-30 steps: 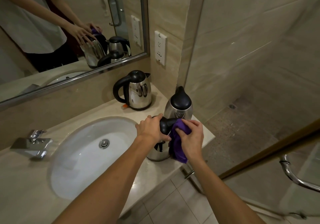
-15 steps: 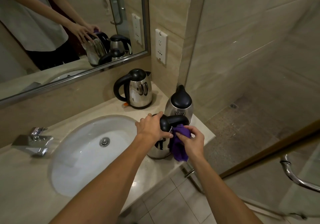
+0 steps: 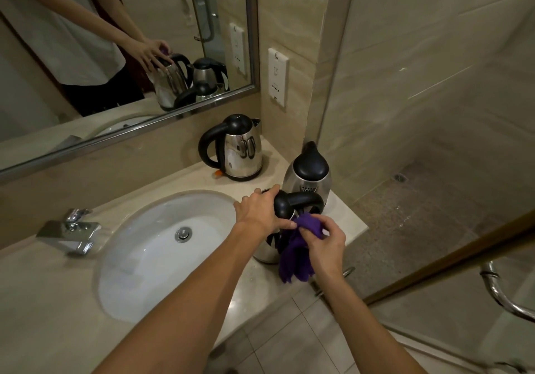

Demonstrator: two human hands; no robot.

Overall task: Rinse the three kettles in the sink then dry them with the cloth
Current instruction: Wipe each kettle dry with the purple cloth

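Three steel kettles with black lids and handles stand on the beige counter right of the white sink (image 3: 139, 260). The nearest kettle (image 3: 298, 203) sits at the counter's front edge; my left hand (image 3: 259, 210) lies over its top and steadies it. My right hand (image 3: 325, 243) presses a bunched purple cloth (image 3: 295, 255) against that kettle's side, below the handle. A second kettle (image 3: 308, 178) stands just behind it at the counter's right end. The third kettle (image 3: 238, 149) stands by the back wall under the mirror.
A chrome tap (image 3: 71, 232) sits left of the sink. A mirror (image 3: 115, 49) runs along the back wall, with a wall socket (image 3: 278, 77) to its right. A glass shower partition (image 3: 434, 113) and a chrome rail (image 3: 503, 292) are at the right; the counter drops to tiled floor.
My right hand has slid the purple cloth down from the nearest kettle's handle to its side, and more cloth hangs loose below. My left hand has stayed on the kettle's top.
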